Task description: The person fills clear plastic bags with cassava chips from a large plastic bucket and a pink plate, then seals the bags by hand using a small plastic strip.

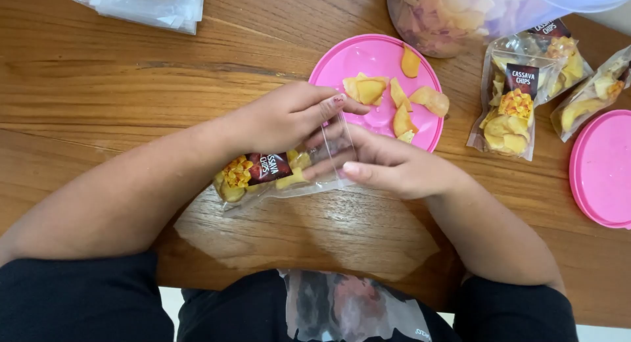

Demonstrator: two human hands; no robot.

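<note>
Pinching the small clear plastic chip pouch [282, 174] at its mouth — left hand [279, 118] above, right hand [394, 168] below — filling seems done; sealing likely calls for firm, even pressure.

Clear pouch [279, 174], dark red label, yellow chips; pink lid [368, 59]; brown wood-grain table [98, 72]; black sleeves [72, 302].

Warm wooden table [98, 72], glossy; pale floor [595, 332] below, perhaps.
</note>
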